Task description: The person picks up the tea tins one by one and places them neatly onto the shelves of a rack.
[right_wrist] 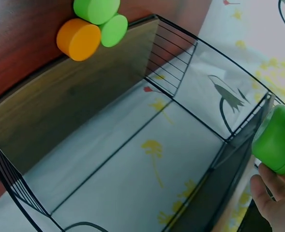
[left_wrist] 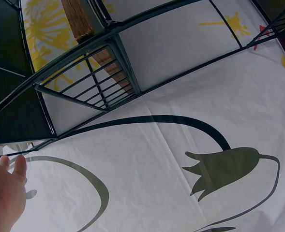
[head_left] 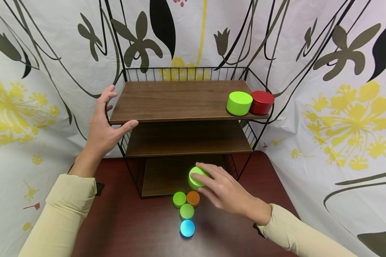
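Note:
My right hand (head_left: 223, 187) holds a lime-green round tin (head_left: 196, 177) in front of the lowest shelf. In the right wrist view the fingers (right_wrist: 273, 186) touch the side of that green tin (right_wrist: 277, 140). My left hand (head_left: 104, 125) is at the left end of the top shelf (head_left: 177, 98), thumb and fingers spread apart around its corner; firm contact cannot be made out. Below the right hand, on the table, stand small round tins: a green one (head_left: 179, 199), an orange one (head_left: 193, 198), a lighter green one (head_left: 187, 211) and a blue one (head_left: 187, 228).
A larger lime-green tin (head_left: 239, 103) and a red tin (head_left: 262, 102) sit side by side at the top shelf's right end. The black wire rack also bears a middle shelf (head_left: 186, 141) and a bottom shelf (head_left: 167, 175). Patterned cloth (head_left: 341, 107) surrounds the dark red table (head_left: 122, 217).

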The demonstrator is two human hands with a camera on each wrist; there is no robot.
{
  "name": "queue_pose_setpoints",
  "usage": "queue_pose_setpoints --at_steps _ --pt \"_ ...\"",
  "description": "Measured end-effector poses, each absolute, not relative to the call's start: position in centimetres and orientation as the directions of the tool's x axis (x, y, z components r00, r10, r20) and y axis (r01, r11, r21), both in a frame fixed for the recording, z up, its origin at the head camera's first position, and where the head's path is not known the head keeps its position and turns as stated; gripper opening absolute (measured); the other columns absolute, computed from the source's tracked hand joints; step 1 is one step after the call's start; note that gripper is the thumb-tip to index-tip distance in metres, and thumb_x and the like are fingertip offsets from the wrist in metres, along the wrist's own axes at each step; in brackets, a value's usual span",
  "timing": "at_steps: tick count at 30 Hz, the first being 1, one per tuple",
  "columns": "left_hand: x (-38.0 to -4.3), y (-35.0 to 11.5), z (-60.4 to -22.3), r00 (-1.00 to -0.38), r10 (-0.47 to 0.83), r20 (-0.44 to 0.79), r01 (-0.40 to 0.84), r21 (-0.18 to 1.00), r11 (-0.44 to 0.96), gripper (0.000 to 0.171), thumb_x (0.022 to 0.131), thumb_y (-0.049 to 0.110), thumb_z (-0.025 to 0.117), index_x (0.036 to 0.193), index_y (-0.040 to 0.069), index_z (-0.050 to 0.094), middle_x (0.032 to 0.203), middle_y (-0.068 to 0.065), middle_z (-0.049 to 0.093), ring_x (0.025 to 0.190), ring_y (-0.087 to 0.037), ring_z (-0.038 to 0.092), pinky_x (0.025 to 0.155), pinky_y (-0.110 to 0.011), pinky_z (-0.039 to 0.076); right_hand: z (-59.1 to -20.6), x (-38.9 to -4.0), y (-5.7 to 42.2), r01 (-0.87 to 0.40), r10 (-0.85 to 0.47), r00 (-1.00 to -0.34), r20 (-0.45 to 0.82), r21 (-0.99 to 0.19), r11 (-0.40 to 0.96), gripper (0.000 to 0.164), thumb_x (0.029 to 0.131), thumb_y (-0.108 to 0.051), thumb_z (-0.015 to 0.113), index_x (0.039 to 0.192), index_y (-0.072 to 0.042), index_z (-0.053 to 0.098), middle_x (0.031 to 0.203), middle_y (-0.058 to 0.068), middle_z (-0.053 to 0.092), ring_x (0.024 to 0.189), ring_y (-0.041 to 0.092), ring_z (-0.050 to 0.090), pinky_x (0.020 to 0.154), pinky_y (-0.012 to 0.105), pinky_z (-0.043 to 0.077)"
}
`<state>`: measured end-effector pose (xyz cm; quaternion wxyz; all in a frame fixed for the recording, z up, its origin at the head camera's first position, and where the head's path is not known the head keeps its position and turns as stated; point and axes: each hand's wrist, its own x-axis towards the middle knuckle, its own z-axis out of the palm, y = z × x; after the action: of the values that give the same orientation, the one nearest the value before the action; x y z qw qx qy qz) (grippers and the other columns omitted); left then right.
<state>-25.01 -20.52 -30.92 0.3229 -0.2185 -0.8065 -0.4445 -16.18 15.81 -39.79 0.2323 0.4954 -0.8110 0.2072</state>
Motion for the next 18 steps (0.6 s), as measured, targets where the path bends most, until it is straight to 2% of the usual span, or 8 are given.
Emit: queue_pose_setpoints --at_steps 6,12,15,18 --pt "-24.8 -20.3 -30.8 -0.698 0.067 0.713 0.639 0.578 0.508 0.085 0.076 0.026 0.087 0.144 0.009 0.04 0.161 -0.003 0.03 0.146 -0.015 0.027 0.112 -0.047 0.029 -38.4 -16.0 15.9 -0.907 -0.707 -0.382 0.595 -0.095 0.411 0.039 0.097 -0.022 0.066 0.133 -0.009 0.061 0.142 0.019 0.052 0.127 0.032 0.053 0.098 0.048 0.048" --pt "-22.8 -19.0 -29.1 -0.704 0.066 0.707 0.636 0.587 0.501 0.077 0.081 0.018 0.082 0.141 -0.001 0.038 0.159 -0.015 0.03 0.146 -0.024 0.028 0.112 -0.052 0.028 -36.7 -16.1 16.1 -0.907 -0.71 -0.378 0.594 -0.084 0.412 0.037 0.101 -0.026 0.058 0.134 -0.01 0.061 0.142 0.019 0.052 0.127 0.032 0.053 0.099 0.047 0.047" --pt "-22.4 -18.7 -28.7 -0.705 0.067 0.706 0.637 0.589 0.498 0.076 0.081 0.016 0.081 0.141 -0.003 0.038 0.159 -0.018 0.03 0.146 -0.023 0.028 0.112 -0.052 0.028 -35.8 -16.1 16.2 -0.91 -0.702 -0.365 0.611 -0.075 0.407 0.036 0.102 -0.027 0.056 0.133 -0.009 0.061 0.141 0.02 0.053 0.126 0.032 0.054 0.099 0.047 0.047" --pt "-23.2 -19.2 -29.3 -0.706 0.066 0.705 0.634 0.588 0.502 0.078 0.079 0.016 0.083 0.142 0.0 0.038 0.159 -0.014 0.03 0.146 -0.019 0.027 0.112 -0.05 0.028 -34.7 -16.3 16.3 -0.915 -0.691 -0.343 0.636 -0.061 0.399 0.036 0.102 -0.027 0.056 0.132 -0.007 0.062 0.14 0.021 0.053 0.125 0.032 0.054 0.099 0.048 0.047"
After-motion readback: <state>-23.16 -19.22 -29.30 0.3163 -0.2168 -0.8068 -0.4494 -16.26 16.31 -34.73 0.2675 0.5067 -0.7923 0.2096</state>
